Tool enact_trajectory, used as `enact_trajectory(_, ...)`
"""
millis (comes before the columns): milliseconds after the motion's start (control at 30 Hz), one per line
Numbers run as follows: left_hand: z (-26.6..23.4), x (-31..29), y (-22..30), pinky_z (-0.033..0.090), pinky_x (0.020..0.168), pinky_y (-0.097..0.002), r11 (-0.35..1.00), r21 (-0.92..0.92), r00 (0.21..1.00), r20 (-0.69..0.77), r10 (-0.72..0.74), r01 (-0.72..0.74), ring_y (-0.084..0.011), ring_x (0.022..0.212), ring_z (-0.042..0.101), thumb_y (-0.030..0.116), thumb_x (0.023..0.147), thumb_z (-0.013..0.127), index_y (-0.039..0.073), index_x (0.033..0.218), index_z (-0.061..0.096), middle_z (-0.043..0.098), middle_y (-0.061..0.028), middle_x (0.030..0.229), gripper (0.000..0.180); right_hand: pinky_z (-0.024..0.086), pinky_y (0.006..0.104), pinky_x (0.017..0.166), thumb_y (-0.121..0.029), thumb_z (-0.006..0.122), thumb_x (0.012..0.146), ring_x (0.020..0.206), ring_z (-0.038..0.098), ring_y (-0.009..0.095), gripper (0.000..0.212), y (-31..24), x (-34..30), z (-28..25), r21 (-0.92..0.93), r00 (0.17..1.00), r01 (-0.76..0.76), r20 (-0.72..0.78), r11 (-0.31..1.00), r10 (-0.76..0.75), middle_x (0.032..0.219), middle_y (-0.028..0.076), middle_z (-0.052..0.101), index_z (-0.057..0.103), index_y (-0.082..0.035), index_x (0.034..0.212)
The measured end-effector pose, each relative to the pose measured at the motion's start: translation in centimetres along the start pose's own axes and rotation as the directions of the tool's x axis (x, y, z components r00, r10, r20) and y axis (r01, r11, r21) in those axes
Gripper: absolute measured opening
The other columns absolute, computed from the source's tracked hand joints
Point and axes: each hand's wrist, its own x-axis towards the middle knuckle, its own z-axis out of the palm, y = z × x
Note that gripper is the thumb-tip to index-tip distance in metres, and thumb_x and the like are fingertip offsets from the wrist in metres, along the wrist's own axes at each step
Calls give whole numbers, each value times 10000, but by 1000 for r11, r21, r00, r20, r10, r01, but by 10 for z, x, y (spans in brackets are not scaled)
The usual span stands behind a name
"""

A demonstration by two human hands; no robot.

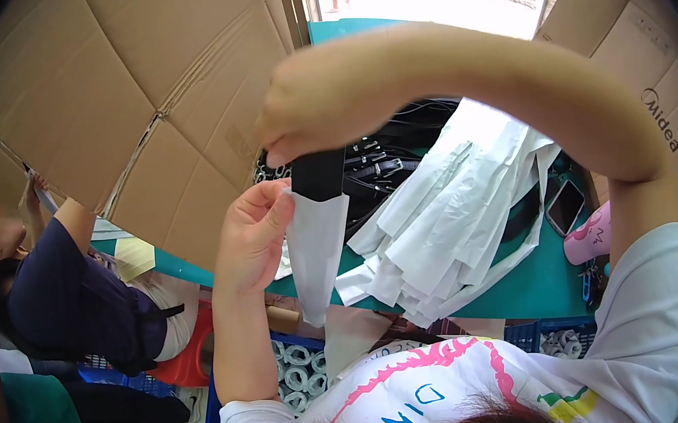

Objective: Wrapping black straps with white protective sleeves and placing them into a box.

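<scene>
1. Head view: the left hand (260,230) pinches a white sleeve (319,253) by its rim, presumably steadying the mouth.
2. The right hand (299,105), grip curled above, seems closed on a black strap (319,178) upright in the mouth.
3. More sleeves (443,223) lie fanned on the desk (530,293), probably for easy picking.

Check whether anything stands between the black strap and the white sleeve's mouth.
Nothing visible does: the black strap meets the mouth of the white sleeve below the right hand, while the left hand pinches its left edge.
</scene>
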Motion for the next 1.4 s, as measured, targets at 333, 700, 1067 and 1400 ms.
enact_trajectory(333, 4, -9, -11, 387, 578, -140, 963, 244, 962, -218, 166, -111, -19, 617, 507, 120, 889, 590, 51, 882, 527, 575, 27, 727, 94, 430, 339, 806, -455, 370, 951, 864, 570, 178, 480, 21, -44, 93, 784, 865, -468, 312, 407, 393, 900, 109, 614, 618, -46, 989)
enact_trajectory(700, -37, -17, -16, 357, 574, -153, 941, 338, 981, -183, 71, -5, -9, 619, 478, 129, 882, 603, 48, 888, 551, 565, 42, 714, 96, 486, 233, 655, -203, 638, 843, 794, 580, 108, 280, 71, -120, 105, 833, 801, -552, 522, 25, 294, 871, 46, 596, 553, -25, 1041)
enact_trajectory(1067, -14, 14, -9, 416, 739, -178, 986, 145, 989, -106, 98, -82, -48, 781, 565, 164, 847, 653, 23, 916, 591, 626, -2, 842, 169, 489, 338, 761, -166, 683, 764, 871, 614, 226, 331, 23, -10, -23, 165, 878, -455, 249, 875, 409, 968, 124, 632, 594, -27, 1051)
enact_trajectory(1400, -35, 18, -28, 438, 737, -203, 996, 74, 984, -169, 53, -41, -63, 785, 562, 153, 855, 645, 13, 1000, 597, 615, 3, 858, 208, 446, 419, 840, -138, 424, 895, 980, 574, 354, 378, 6, 15, 40, 166, 912, -295, 342, 941, 226, 1042, 193, 609, 423, -9, 1250)
